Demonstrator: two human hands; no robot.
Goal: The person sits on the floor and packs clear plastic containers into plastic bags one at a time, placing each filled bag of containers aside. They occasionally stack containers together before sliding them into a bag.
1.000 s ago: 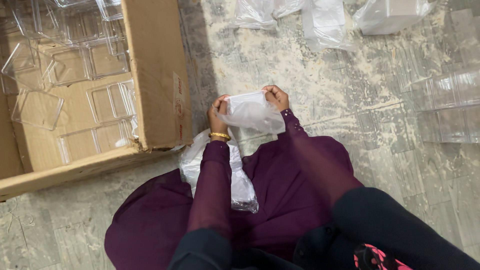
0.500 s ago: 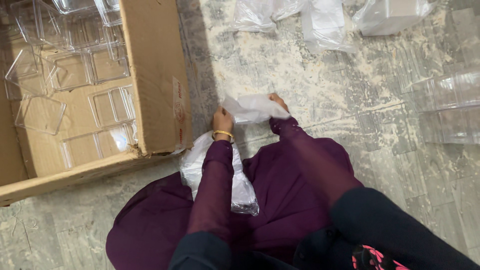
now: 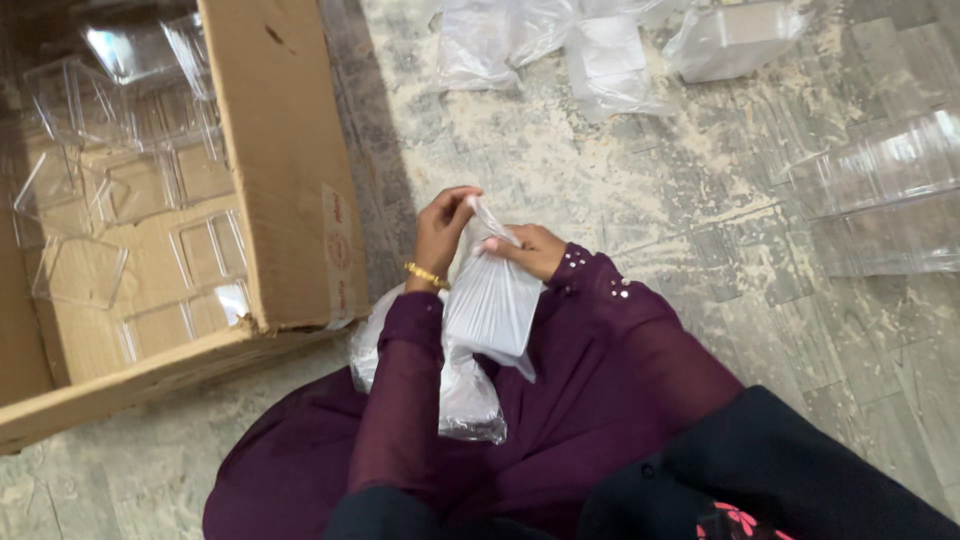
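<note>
— What's the floor point(image 3: 640, 190) like?

— Grey stone, mottled with pale patches and streaked with darker lines. Light falls across it from above, brightest near the middle.

— Anything standing on it?

— A big open cardboard box point(image 3: 290, 170) at the left, its flap upright and casting a dark shadow beside it. Clear plastic lids point(image 3: 110, 180) lie inside.

— And further off?

— Crumpled clear plastic bags point(image 3: 600, 50) along the top edge, and a stack of clear plastic trays point(image 3: 880, 190) at the right.
</note>
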